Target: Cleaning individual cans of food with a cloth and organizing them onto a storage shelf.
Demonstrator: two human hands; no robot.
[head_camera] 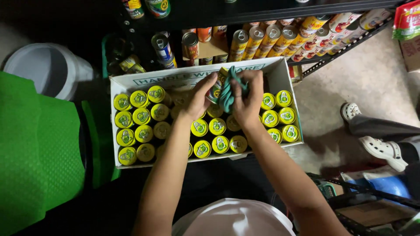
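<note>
From the head camera, looking straight down, my left hand sits a little above the middle of the frame, fingers curled around a single can that I hold tilted over the box. My right hand is just beside it, closed on a teal cloth that is bunched up and pressed against the side of that can, so both hands meet at the can

Beneath them is a white cardboard box that fills the centre of the frame, packed with upright yellow-lidded cans in tidy rows. The rows run from the left wall of the box across to the right wall, with a looser patch near my left wrist where some lids look darker

Along the top of the frame a dark metal shelf carries more tins, lying on their sides with their pull-tab ends facing me. In the upper left stands a white bucket, and below it, filling the left edge, is a green textured surface

At the right edge, on the pale floor, another person's feet in white clogs stand well apart from the box. At the bottom centre I can see my own white shirt
</note>
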